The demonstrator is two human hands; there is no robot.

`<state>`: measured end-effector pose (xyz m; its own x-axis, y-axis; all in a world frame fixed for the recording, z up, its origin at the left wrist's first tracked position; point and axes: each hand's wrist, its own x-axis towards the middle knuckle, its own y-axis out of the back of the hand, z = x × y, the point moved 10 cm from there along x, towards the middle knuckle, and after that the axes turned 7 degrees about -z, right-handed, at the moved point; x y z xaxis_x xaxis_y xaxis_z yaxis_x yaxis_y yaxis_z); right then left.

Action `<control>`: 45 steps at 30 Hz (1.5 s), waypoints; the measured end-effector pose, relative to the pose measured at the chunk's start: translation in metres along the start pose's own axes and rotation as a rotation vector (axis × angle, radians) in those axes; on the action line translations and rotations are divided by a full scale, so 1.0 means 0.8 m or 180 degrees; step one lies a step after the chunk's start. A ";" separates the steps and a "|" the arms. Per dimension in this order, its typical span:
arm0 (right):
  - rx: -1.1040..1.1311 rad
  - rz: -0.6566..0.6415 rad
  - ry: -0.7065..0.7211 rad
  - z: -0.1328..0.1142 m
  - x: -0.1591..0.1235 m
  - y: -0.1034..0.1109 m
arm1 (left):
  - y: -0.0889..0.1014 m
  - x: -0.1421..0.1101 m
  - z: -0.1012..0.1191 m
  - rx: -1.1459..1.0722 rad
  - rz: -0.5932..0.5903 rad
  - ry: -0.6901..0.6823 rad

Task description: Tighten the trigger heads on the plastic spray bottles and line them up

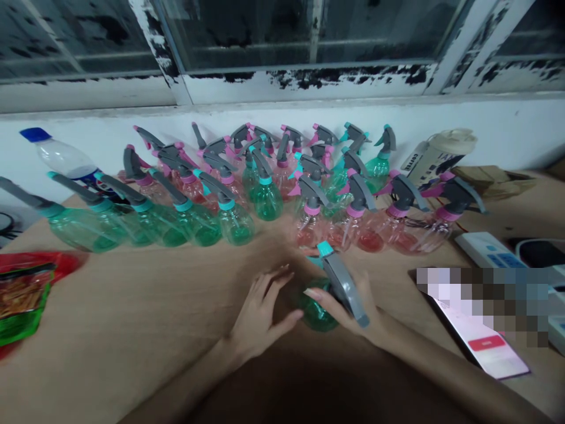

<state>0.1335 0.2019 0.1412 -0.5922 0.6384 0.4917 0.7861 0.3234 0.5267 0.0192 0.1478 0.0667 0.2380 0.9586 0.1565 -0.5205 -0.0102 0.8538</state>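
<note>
A green spray bottle (318, 315) with a grey and teal trigger head is near the table's front edge. Around its upper body my right hand (359, 306) is wrapped, thumb across the front. Just left of the bottle, my left hand (265, 315) is open, fingers spread and thumb tip close to the bottle; whether it touches I cannot tell. Beyond my hands stand several green spray bottles (238, 227) on the left and several pink ones (309, 227) on the right, with more rows behind them.
A phone (481, 330) with a lit screen lies at right, near a white power strip (489, 250). At left are a red and green snack bag (26, 294) and a blue-capped plastic bottle (66, 156). A pale coffee-labelled container (441, 156) leans by the wall at back right.
</note>
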 end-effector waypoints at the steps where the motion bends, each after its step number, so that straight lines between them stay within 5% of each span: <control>1: 0.0081 -0.0004 0.0036 -0.002 0.002 -0.003 | 0.000 -0.002 0.010 -0.0009 -0.0040 -0.0095; 5: 0.0244 0.0179 0.0252 -0.014 0.013 -0.011 | 0.005 -0.007 0.027 0.0098 0.0025 -0.0107; 17: -0.0088 -0.0089 0.0213 -0.029 0.031 -0.043 | 0.042 -0.022 0.001 0.0139 0.0503 0.0334; 26: -0.0220 0.0004 -0.0844 0.048 -0.005 0.010 | 0.074 0.005 -0.040 0.0638 0.0904 0.0513; 30: -0.0602 0.0200 -0.0932 0.067 -0.002 0.034 | 0.088 0.029 -0.052 0.1085 0.1147 0.0448; 37: -0.0944 0.0195 -0.0925 0.083 0.023 0.016 | 0.093 0.070 -0.074 0.1677 0.0783 0.0997; 45: -0.1193 0.0314 -0.1148 0.100 0.054 0.000 | 0.092 0.079 -0.086 0.1670 0.0586 0.1419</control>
<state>0.1221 0.2852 0.1070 -0.3682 0.8742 0.3164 0.6786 0.0201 0.7342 -0.0607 0.2276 0.1054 -0.2323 0.9521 0.1987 -0.0300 -0.2112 0.9770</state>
